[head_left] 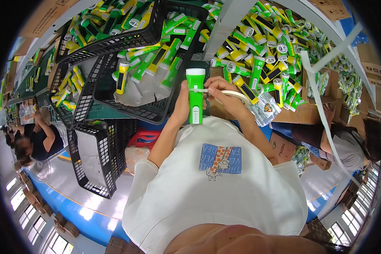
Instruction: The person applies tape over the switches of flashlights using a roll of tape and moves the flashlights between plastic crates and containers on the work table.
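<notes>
A green flashlight [195, 106] with a white head stands upright in the picture, just in front of my white shirt. My left hand [181, 104] is closed around its left side, the thumb along the body. At the right, my right hand [227, 98] grips a narrow roll of pale tape [244, 98], its fingers close to the flashlight. A thin strip of tape runs from the roll across the flashlight below its head. My fingers behind the flashlight are mostly hidden.
Black crates [146, 113] at the left hold green and yellow flashlights. A large heap of flashlights [262, 46] fills the table's right side. A clear plastic bag [264, 109] lies near my right arm. Other people sit at both sides. A white strap [321, 101] hangs at the right.
</notes>
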The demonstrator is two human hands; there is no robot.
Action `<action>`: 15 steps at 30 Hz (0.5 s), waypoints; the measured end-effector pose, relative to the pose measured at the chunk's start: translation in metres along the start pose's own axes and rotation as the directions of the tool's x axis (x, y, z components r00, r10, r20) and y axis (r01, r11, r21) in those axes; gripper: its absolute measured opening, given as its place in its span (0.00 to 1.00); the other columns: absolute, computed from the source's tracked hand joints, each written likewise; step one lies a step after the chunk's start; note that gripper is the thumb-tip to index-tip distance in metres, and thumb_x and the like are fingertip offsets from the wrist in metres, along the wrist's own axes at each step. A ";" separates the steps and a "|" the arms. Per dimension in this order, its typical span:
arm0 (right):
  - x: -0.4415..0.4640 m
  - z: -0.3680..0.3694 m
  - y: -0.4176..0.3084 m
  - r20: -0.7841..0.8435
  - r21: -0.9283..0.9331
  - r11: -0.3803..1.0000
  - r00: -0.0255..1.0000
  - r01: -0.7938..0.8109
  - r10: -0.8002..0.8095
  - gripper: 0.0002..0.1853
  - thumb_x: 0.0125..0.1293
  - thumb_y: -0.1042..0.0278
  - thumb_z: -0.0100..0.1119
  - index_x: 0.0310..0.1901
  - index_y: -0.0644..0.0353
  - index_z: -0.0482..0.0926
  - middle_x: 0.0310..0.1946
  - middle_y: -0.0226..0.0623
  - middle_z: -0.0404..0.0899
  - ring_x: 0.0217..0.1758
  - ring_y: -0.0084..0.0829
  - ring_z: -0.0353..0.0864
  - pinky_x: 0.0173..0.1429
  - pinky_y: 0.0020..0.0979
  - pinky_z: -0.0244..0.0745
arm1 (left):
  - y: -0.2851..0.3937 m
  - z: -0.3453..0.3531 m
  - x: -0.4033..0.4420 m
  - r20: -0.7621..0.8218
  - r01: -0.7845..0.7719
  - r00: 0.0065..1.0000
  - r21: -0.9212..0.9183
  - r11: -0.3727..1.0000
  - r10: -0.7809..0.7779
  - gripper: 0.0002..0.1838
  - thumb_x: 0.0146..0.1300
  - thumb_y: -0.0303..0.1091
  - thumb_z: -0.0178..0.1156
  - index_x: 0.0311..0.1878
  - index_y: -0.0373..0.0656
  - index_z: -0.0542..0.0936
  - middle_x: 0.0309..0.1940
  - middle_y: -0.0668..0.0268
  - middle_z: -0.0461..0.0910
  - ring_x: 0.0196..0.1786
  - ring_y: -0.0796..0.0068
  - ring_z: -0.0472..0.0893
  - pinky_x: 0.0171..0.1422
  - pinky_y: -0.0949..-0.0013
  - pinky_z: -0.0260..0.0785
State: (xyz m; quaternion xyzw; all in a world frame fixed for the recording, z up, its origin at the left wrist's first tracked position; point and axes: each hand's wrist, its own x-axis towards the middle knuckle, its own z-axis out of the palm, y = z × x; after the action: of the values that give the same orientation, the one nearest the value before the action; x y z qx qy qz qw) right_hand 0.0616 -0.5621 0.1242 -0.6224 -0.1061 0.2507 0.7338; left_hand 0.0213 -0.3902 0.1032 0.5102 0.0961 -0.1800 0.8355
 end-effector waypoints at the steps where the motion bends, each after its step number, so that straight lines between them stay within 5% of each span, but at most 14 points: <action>1: 0.000 0.000 0.001 -0.014 -0.001 1.000 1.000 0.000 0.000 0.08 0.67 0.69 0.53 0.34 0.65 0.75 0.47 0.35 0.70 0.43 0.24 0.75 0.45 0.26 0.76 | 0.000 0.000 0.001 -0.006 0.003 1.000 0.022 1.000 -0.003 0.36 0.65 0.69 0.26 0.54 0.45 0.63 0.34 0.61 0.75 0.30 0.74 0.77 0.34 0.70 0.75; 11: 0.000 -0.006 0.019 -0.084 0.054 0.998 0.996 -0.010 0.015 0.07 0.64 0.69 0.57 0.35 0.65 0.78 0.45 0.35 0.71 0.42 0.24 0.76 0.42 0.24 0.78 | -0.005 0.006 0.003 -0.068 -0.112 0.989 0.214 0.970 0.129 0.27 0.70 0.59 0.32 0.47 0.42 0.63 0.29 0.63 0.74 0.24 0.75 0.76 0.27 0.72 0.73; 15: 0.004 -0.027 0.024 -0.071 0.110 0.957 0.958 -0.270 0.278 0.08 0.66 0.66 0.55 0.37 0.63 0.76 0.34 0.32 0.77 0.39 0.22 0.77 0.43 0.25 0.75 | -0.010 0.012 0.005 -0.050 -0.104 0.992 0.137 0.985 0.112 0.25 0.71 0.57 0.34 0.46 0.42 0.63 0.28 0.63 0.74 0.22 0.76 0.76 0.25 0.72 0.72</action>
State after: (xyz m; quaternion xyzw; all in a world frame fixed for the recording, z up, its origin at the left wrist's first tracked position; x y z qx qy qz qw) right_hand 0.0723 -0.5813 0.0951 -0.6043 0.0255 0.3279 0.7257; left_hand 0.0219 -0.4060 0.0988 0.5747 0.0799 -0.1256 0.8047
